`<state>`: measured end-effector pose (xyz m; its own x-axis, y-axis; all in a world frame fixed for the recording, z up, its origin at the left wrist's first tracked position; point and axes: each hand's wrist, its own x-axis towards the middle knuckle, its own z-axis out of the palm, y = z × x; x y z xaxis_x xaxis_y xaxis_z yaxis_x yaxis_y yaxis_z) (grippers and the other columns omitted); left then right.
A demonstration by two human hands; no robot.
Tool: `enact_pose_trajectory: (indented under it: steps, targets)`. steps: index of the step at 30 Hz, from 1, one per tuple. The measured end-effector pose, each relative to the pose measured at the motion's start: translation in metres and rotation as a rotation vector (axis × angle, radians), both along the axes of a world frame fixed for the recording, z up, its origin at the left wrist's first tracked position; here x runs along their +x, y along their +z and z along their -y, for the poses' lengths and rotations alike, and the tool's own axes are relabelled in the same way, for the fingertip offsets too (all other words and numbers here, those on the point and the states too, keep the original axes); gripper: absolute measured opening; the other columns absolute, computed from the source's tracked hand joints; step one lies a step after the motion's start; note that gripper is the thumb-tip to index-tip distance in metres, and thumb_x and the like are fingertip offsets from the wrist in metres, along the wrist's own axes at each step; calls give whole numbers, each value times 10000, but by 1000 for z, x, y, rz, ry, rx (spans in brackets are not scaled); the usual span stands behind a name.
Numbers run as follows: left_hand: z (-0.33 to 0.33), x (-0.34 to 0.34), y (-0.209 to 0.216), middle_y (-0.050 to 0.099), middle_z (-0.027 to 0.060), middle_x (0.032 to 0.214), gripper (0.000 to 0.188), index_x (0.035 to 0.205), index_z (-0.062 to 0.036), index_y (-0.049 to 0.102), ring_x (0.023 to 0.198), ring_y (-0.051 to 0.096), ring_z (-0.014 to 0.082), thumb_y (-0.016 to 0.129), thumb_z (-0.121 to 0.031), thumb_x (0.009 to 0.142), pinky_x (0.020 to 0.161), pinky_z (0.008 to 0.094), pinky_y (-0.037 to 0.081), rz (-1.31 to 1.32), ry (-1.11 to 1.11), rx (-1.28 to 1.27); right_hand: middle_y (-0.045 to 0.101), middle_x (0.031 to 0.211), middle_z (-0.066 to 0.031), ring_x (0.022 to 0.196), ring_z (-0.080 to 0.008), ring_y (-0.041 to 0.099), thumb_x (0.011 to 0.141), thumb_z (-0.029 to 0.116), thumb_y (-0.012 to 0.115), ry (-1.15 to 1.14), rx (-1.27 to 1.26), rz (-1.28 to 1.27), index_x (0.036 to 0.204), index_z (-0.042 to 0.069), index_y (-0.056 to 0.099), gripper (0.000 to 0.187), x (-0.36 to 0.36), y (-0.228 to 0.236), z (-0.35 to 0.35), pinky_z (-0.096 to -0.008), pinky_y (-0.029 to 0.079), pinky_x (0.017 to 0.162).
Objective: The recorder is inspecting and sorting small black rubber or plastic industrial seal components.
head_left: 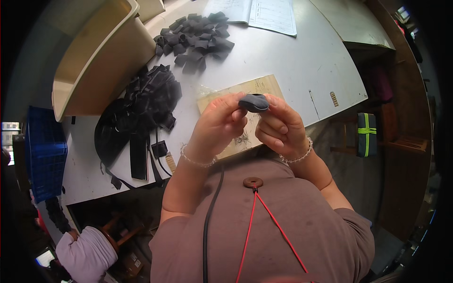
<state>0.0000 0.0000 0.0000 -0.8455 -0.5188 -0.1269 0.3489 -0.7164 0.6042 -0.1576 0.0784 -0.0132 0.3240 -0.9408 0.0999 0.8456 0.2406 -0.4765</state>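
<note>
A small dark grey fabric piece (254, 103), curved round with a dark opening along its top, is stretched between my two hands. My left hand (224, 115) pinches its left end between thumb and forefinger. At the right end, my right hand (279, 123) grips it the same way, the other fingers curled in. Both hands are above a worn wooden board (269, 85) near the table's front edge. Similar dark fabric pieces (196, 40) lie loosely heaped at the far left of the board. Nearer, a bunch of black fabric strips (153, 94) is piled up.
A large beige bin (101, 61) stands at the left of the white table (302, 61). An open notebook (271, 16) lies at the back. A black phone-like slab (138, 158) and a cable are left of me. A blue crate (46, 146) and another person (87, 254) are farther left.
</note>
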Motion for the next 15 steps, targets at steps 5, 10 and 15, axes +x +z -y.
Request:
enact_pose_trajectory:
  steps: [5, 10, 15]
  targets:
    - [8, -5, -16, 508, -59, 620, 256, 718, -109, 526, 482, 385, 13, 527, -258, 927, 414, 147, 276, 16, -174, 245, 364, 551, 39, 390, -57, 299, 998, 208, 303, -87, 210, 353, 1045, 1, 532, 312, 0, -12, -4, -204, 372, 387]
    - [0, -10, -25, 619, 29, 882, 266, 1099, -15, 598, 722, 534, 48, 627, -146, 869, 548, 155, 390, 309, 284, -430, 366, 558, 33, 397, -57, 301, 995, 208, 297, -58, 227, 335, 1065, -13, 519, 321, -2, -14, -10, -206, 375, 394]
    - [-4, -18, -11, 630, 65, 1140, 434, 1182, -39, 586, 1071, 549, 184, 715, -155, 784, 818, 288, 450, 249, 447, -1132, 363, 554, 43, 389, -51, 304, 994, 218, 298, -120, 259, 328, 1027, -2, 520, 314, -6, -13, -14, -206, 374, 383]
